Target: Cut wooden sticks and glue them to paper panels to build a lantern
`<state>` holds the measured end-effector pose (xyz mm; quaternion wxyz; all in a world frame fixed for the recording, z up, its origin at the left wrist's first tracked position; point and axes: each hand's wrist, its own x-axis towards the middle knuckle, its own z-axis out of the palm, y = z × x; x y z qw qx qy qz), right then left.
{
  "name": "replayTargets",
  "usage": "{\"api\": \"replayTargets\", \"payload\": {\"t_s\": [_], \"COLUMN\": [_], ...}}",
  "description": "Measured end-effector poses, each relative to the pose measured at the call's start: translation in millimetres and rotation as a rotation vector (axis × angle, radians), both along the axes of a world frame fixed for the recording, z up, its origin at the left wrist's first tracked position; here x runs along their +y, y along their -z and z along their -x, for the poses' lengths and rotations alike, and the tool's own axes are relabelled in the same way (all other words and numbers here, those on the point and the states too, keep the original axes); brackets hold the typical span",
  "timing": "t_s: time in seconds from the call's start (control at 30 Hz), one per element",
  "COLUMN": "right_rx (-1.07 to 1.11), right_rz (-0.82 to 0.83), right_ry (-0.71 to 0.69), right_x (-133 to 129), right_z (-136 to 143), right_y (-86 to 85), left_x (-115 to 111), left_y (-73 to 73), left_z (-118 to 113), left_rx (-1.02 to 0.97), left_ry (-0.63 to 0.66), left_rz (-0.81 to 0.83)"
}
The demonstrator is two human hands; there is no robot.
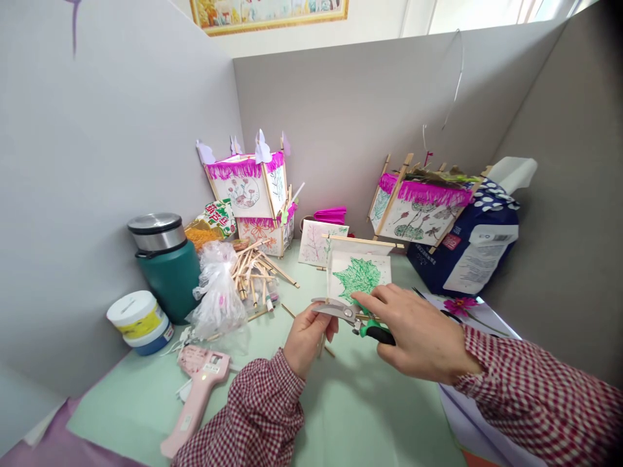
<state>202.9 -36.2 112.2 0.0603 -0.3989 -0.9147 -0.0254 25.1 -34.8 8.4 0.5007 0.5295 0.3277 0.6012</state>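
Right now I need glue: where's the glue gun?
In the head view, the pink glue gun lies lower left on the green table, just left of the left sleeve.

Grey partition panels enclose the workspace: a left panel (97, 162) bearing a purple stroke (74, 29) at upper left, a back panel (331, 104) across the middle, and a shadowed right panel (569, 227). Above the back one, a pale wall (374, 23) carries a gold-framed picture (272, 27), cut off by the top edge; bright light shows at upper right. A pale green tabletop (370, 428) fills the lower centre.

A craft workspace — grey partitions (350, 110), paper lanterns (243, 192), glue gun (200, 389), wooden sticks (254, 261).
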Motion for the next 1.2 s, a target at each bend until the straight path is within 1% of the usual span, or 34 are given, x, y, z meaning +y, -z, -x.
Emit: {"api": "replayTargets", "payload": {"t_s": [0.27, 0.57, 0.67, 0.77, 0.9, 1.0, 1.07, 1.2], "right_rx": [0.01, 0.066, 0.134, 0.235, 0.384, 0.5, 0.572, 0.668], "right_rz": [-0.036, -0.022, -0.034, -0.001, 0.142, 0.241, 0.288, 0.379], "right_ry": [-0.023, 0.053, 0.071, 0.096, 0.137, 0.118, 0.093, 0.067], "right_x": [1.8, 1.3, -0.1, -0.7, -1.7, -3.5, -3.8, -0.9], "right_z": [-0.2, -1.6, 0.0, 6.0, 17.7, 23.9, 25.2, 21.3], "right_y": [5.0, 13.9, 22.1, 35.1, 54.1, 62.5, 65.6, 70.6], "left_x": [-1.6, -4.3, -4.9, -5.6, -5.4, -4.3, -3.9, -3.7], "left_y": [-2.5, -7.6, -6.9, -7.0, -5.9, -2.6, -0.5, 2.1], "left_z": [1.0, -3.6, -2.4, 0.1, 3.5, 5.7, 6.5, 5.2], "left_rx": [0.034, 0.066, 0.131, 0.277, 0.545, 0.719, 0.828, 1.041], "left_ry": [0.001, -0.055, -0.142, -0.278, -0.487, -0.626, -0.691, -0.754], "left_rz": [0.022, -0.018, -0.047, -0.071, -0.146, -0.188, -0.219, -0.276]}}
